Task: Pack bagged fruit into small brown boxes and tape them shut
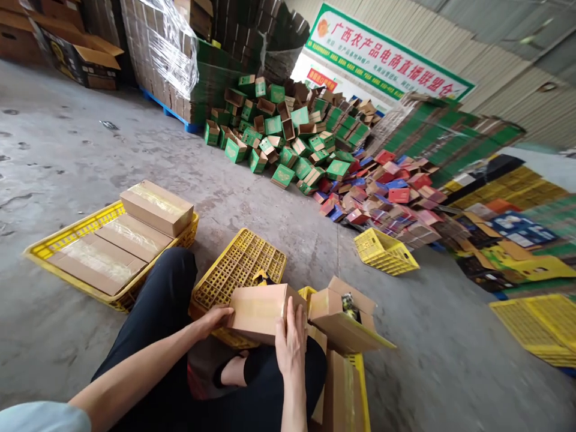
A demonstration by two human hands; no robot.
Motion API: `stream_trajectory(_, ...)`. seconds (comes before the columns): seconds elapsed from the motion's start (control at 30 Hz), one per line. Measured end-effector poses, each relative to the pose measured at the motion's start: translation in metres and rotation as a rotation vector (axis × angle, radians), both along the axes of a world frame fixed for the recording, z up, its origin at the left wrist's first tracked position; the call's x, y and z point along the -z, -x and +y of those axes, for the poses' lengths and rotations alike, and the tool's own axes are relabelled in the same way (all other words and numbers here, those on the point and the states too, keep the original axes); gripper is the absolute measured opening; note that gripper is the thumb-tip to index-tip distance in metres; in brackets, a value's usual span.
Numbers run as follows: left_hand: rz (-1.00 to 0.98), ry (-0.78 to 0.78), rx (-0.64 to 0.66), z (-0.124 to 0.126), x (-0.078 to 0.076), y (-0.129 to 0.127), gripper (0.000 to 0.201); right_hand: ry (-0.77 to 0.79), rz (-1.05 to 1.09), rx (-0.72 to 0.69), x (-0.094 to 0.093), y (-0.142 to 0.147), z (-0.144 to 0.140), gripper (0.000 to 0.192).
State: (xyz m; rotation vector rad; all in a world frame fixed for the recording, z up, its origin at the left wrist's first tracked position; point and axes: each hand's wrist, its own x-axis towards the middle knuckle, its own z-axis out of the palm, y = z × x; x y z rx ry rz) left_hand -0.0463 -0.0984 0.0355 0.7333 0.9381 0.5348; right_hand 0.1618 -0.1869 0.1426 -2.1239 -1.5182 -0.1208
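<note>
A brown cardboard box (256,311), taped and closed, is held between my two hands above my lap. My left hand (216,319) grips its left end, and my right hand (291,336) lies along its right end with the fingers pressed on the cardboard. Behind the box, an upturned yellow plastic crate (238,258) bears a yellow-and-black tool (263,277), partly hidden, that looks like a tape dispenser. Close to my right hand, an open cardboard box (335,315) shows something dark and yellowish inside. It rests on other boxes (344,390) in a yellow crate (363,384).
On the left stands a yellow crate (40,255) of taped boxes (157,207). Heaps of green cartons (283,175) and red and blue cartons (398,195) lie farther back. Another yellow crate (387,252) sits on the concrete floor, near stacked cartons (463,138).
</note>
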Motion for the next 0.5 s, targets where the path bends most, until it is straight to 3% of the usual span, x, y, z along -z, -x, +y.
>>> stream_trajectory(0.1, 0.02, -0.029, -0.057, -0.003, 0.002, 0.011, 0.05, 0.01, 0.087, 0.034, 0.002, -0.003, -0.004, 0.075)
stream_trajectory(0.2, 0.044, -0.182, -0.204, 0.008, 0.0, 0.031, 0.047, 0.015, 0.249, 0.112, 0.016, -0.002, -0.015, 0.077)
stream_trajectory(0.33, 0.126, -0.418, -0.339, 0.028, -0.003, 0.061, 0.06, 0.024, 0.496, 0.211, 0.059, 0.007, -0.028, 0.092)
stream_trajectory(0.5, 0.374, -0.622, -0.267, 0.025, 0.007, 0.077, 0.065, -0.008, 0.567, 0.26, 0.113, 0.018, -0.023, 0.099)
